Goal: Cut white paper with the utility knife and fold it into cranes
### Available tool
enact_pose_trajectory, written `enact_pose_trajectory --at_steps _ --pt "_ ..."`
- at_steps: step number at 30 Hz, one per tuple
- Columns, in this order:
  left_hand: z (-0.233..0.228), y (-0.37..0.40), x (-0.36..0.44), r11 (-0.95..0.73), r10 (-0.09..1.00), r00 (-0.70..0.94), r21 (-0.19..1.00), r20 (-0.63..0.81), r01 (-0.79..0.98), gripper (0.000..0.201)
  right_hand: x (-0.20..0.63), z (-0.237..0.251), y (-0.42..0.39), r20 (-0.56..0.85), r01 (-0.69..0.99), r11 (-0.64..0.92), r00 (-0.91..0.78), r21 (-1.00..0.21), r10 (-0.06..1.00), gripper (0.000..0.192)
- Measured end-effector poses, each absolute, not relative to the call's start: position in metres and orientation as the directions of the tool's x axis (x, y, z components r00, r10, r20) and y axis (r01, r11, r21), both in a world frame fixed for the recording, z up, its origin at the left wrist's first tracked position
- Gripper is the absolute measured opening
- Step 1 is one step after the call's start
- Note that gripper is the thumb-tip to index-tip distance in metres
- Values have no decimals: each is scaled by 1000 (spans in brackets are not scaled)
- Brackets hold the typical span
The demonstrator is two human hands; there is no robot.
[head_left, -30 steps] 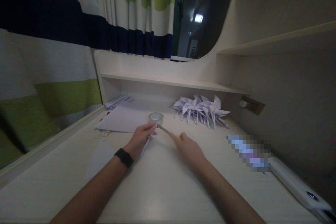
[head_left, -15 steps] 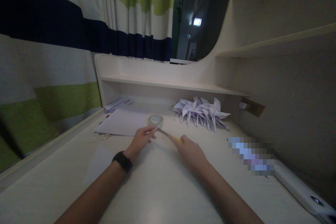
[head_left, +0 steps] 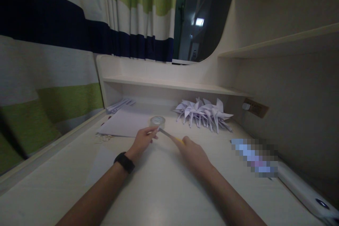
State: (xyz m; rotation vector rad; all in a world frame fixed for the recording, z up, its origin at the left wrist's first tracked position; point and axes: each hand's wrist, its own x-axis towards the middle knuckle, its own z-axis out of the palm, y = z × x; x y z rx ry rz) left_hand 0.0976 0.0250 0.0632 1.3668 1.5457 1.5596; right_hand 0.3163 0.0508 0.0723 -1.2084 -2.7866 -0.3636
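My right hand is closed round the yellow handle of a utility knife, its long grey blade pointing left and away from me. The blade's tip meets the fingertips of my left hand, which pinch a small white piece, too small to make out clearly. A black watch band circles my left wrist. Just beyond the fingertips a roll of clear tape lies flat on the desk.
White paper pinwheels are heaped at the back right. A stack of white paper and paper sticks lie at the back left, near small scraps. One sheet rests by my left forearm. A blurred-out object is at right.
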Motion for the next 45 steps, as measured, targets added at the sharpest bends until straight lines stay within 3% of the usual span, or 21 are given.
enact_pose_trajectory --at_steps 22,45 --pt "60 26 96 -194 905 -324 945 276 265 37 317 69 52 203 716 678 -698 164 687 65" --pt "62 26 98 -185 892 -348 936 287 299 40 315 74 48 140 733 662 -680 154 720 63"
